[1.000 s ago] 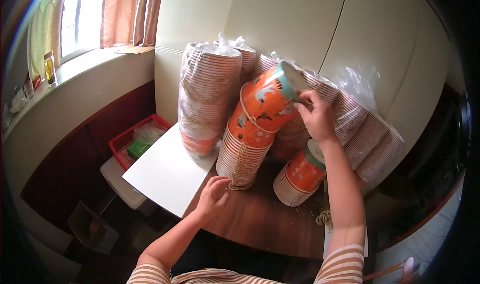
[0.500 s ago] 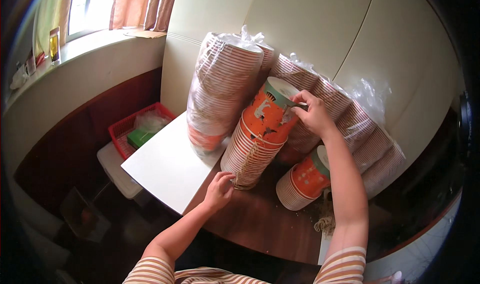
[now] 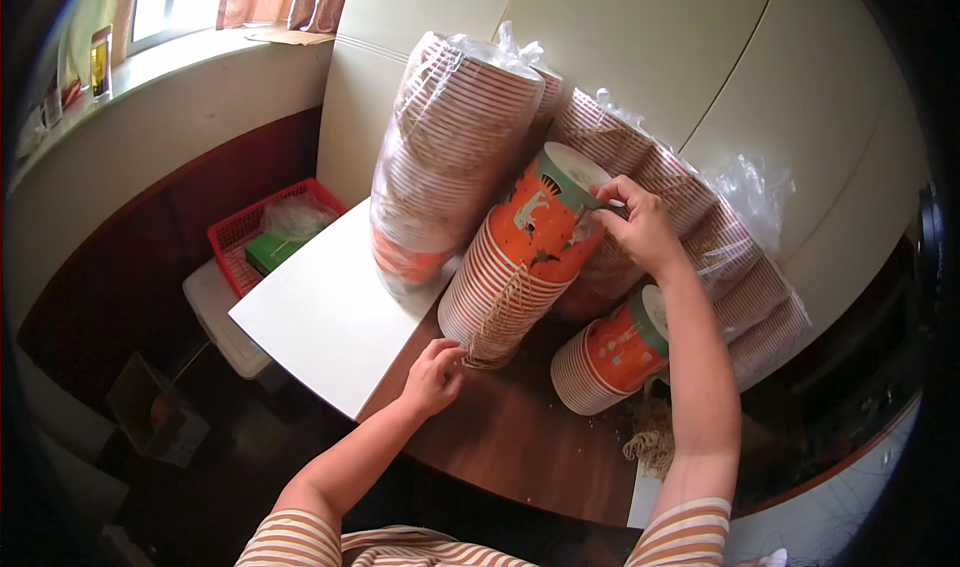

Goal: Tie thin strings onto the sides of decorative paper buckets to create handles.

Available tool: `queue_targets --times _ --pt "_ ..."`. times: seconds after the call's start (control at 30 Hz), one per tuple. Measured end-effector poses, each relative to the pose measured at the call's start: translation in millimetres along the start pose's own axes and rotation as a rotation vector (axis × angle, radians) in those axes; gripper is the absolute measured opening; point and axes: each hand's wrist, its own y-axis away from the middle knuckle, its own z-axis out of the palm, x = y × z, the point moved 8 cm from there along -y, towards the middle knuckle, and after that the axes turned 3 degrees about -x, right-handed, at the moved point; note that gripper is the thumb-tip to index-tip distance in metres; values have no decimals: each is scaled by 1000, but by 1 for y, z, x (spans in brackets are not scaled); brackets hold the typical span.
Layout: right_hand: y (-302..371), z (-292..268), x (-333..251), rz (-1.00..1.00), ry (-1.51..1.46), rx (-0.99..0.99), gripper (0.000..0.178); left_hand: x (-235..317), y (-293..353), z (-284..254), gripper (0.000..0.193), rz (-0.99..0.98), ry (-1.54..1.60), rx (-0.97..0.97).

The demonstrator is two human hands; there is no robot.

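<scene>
A tall stack of orange and green paper buckets (image 3: 541,222) stands upside down in the middle of the table, showing pale rims below. Tan twine loops (image 3: 502,317) hang down its near side. At the upper right edge of the top bucket, my right hand (image 3: 640,225) is closed in a pinch. Something small and dark shows at its fingertips, too unclear to name. My left hand (image 3: 434,377) is closed beside the stack's base, near the lower end of the twine; what it holds, if anything, is hidden. A shorter bucket stack (image 3: 612,352) stands to the right.
Plastic-wrapped bucket stacks (image 3: 455,137) line the wall behind. A white board (image 3: 330,307) covers the table's left part. More twine (image 3: 652,447) lies by my right forearm. Left of the table is a red basket (image 3: 232,257) with a green box.
The view has shifted slightly. My right hand stays at the top bucket's edge and my left hand near the base; the stacks stand as before.
</scene>
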Motion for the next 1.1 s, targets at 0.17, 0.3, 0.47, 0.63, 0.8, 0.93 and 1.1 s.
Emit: queue_targets --times 0.17,0.3,0.47,0.63,0.8,0.93,1.1 --pt "3 3 1 26 14 -15 22 5 -1 3 29 59 -42 -13" --pt "7 5 -2 -33 52 8 24 9 -2 2 30 117 -109 14" --pt "10 10 -5 20 71 -9 25 0 0 2 28 33 -61 -6" --pt "24 8 -7 -68 134 72 28 1 -1 2 28 68 -76 -14" --pt "40 12 -18 -180 225 143 39 -1 0 3 27 66 -74 -13" --pt "40 12 -14 -137 216 122 42 5 -2 3 27 97 -114 -7" --pt "50 17 -18 -217 394 182 52 5 -2 4 26 70 -99 -22"
